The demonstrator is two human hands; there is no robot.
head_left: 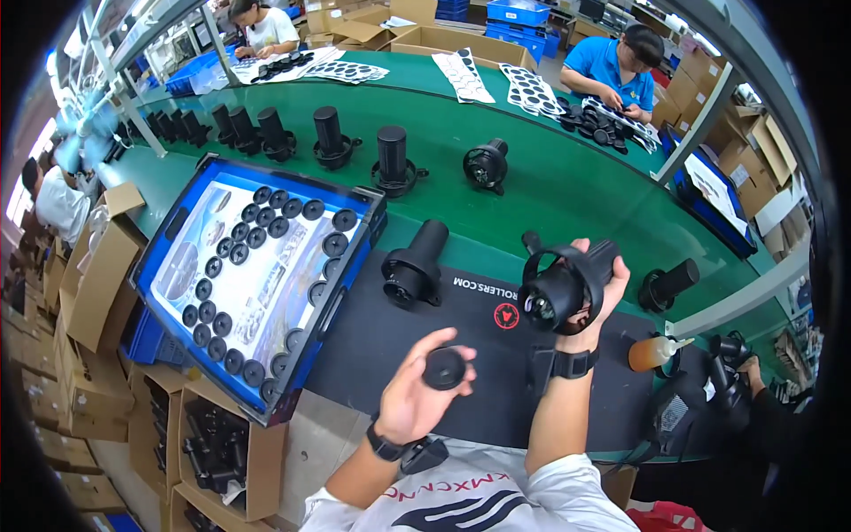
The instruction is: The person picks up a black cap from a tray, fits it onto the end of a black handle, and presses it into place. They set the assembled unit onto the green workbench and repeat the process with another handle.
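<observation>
bright even light, sharp centre, edges bent and dark.

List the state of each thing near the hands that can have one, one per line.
Left hand: palm up, fingers closed on a black round cap.
Right hand: raised, gripping a black ringed handle unit, open end facing the camera.
Second handle unit: lying on its side on the black mat.
Blue tray: tilted, holding rows of black caps, partly filled.
Orange squeeze bottle: lying on its side.

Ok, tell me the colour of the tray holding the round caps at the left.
Blue tray, a pale printed sheet under its black caps; the head view shows it.
</observation>
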